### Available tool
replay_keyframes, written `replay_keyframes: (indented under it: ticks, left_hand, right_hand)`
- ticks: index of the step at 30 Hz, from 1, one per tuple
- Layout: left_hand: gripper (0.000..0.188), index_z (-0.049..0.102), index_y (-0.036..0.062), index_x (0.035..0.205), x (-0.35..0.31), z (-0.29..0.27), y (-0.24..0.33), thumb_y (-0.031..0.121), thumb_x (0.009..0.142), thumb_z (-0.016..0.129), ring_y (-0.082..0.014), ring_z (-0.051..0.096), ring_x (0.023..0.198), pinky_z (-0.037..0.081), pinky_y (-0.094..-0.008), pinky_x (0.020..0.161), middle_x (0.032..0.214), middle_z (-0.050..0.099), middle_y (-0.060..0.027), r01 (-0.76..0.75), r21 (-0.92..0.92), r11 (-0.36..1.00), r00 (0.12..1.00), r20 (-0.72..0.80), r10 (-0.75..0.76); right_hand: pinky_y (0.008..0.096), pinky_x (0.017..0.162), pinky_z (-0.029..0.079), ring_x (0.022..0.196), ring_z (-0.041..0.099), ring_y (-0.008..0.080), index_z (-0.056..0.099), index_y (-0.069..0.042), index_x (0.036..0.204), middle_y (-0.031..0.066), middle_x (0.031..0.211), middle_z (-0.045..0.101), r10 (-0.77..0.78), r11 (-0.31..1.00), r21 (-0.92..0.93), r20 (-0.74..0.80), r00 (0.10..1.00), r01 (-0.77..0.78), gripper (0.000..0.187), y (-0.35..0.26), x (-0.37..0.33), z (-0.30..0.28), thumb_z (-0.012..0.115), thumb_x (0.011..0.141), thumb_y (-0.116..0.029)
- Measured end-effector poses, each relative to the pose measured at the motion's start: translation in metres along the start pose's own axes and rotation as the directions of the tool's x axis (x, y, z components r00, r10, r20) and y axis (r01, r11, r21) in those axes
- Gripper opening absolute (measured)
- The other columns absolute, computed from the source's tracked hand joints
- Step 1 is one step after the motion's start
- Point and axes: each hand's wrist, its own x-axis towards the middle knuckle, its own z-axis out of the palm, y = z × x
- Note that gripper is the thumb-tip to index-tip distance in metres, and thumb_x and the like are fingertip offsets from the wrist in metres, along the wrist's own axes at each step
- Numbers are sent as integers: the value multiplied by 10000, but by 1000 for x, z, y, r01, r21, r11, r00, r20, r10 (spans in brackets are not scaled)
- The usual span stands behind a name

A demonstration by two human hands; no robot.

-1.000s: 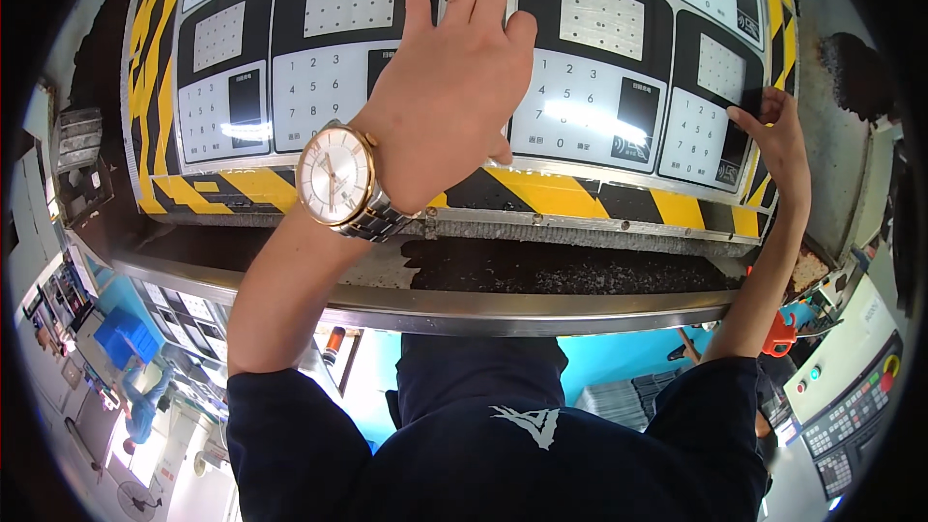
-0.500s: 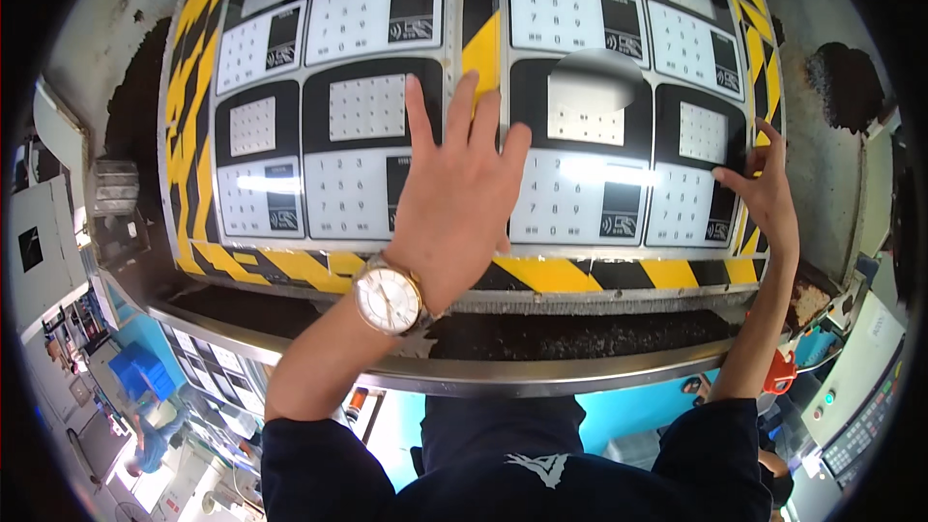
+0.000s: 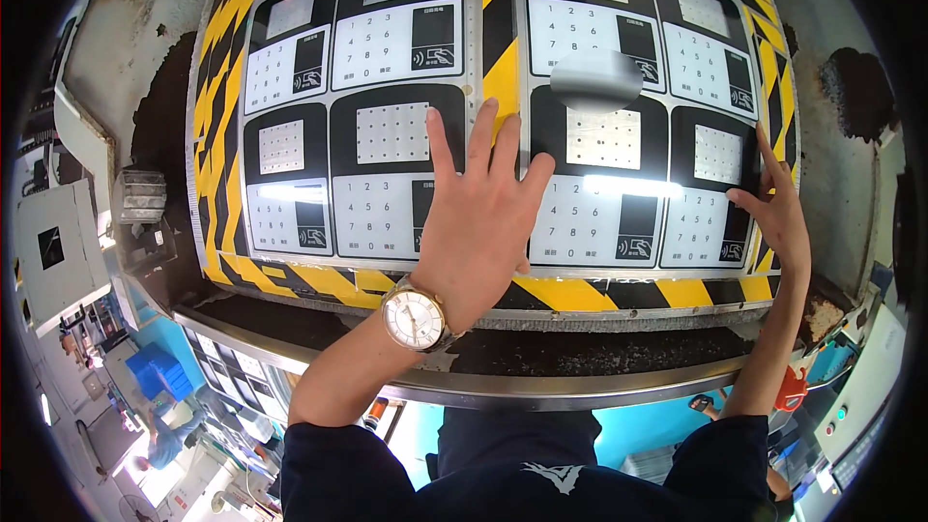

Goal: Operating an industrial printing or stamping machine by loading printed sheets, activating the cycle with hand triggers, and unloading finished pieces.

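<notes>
My left hand (image 3: 486, 217), with a watch (image 3: 414, 319) on its wrist, lies spread over the middle of the glossy black-and-white keypad panels. Its fingers reach across the striped strip (image 3: 499, 68) between two groups of panels, and nothing is in its grasp. At the right border is my right hand (image 3: 781, 217), thumb and forefinger apart. Its thumb tip is over the near right keypad panel (image 3: 698, 222), while the forefinger lies along that panel's outer side. Beneath my left palm, part of the near left-middle keypad panel (image 3: 372, 217) is hidden.
Yellow-and-black striped tape (image 3: 565, 294) borders the panels. A metal rail (image 3: 541, 389) runs along the near side. Dark residue (image 3: 860, 101) marks the right bed. A control box (image 3: 855, 416) stands at lower right. Another person (image 3: 172, 440) is visible at lower left.
The view has shifted, so the panels appear lower and farther right. My left hand keeps its place on them; my right forefinger has stretched farther forward along the panel's edge.
</notes>
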Motion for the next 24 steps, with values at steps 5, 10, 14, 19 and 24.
replay_keyframes:
  ticks: [5,10,14,19,24]
  left_hand:
    - [1148,438,34,1494,1,-1,0,348,531,977,-355,312,1492,128,-711,1205,1484,437,-216,-19,35,999,1000,13,19]
    - [1167,432,-24,1489,1,-1,0,365,528,968,-352,319,1488,111,-696,1215,1500,420,-237,-25,17,1000,1000,16,24]
    - [1152,427,-19,1498,5,-1,2,379,553,953,-349,301,1501,91,-695,1225,1514,417,-231,-7,67,998,1000,30,5]
    - [1168,419,32,1527,5,-6,5,437,558,932,-350,283,1510,109,-706,1223,1552,408,-176,43,123,992,998,30,-47]
    - [1184,423,79,1540,7,-9,8,482,544,920,-347,243,1536,119,-705,1222,1607,355,-172,54,158,986,994,87,-69]
  right_hand:
    - [286,742,405,780,357,163,387,-252,1613,-10,900,326,-24,999,29,-16,1000,24,1051,-8,0,-1,906,714,-89]
    - [339,887,472,963,492,238,358,-194,1621,117,1139,489,-94,994,-59,66,993,97,1008,-19,-13,-16,892,767,-239]
    - [437,1085,444,1276,537,363,486,-131,1524,186,1368,524,-223,967,-170,-192,956,191,758,-37,-9,-15,825,850,-208]
    - [419,1017,485,1200,581,330,688,-61,1267,154,1286,604,-411,911,-43,-184,893,411,427,-100,16,27,792,853,-69]
    - [423,999,495,1187,575,354,705,-60,1216,144,1272,605,-723,689,-41,-110,682,724,354,-184,91,63,757,867,-86]
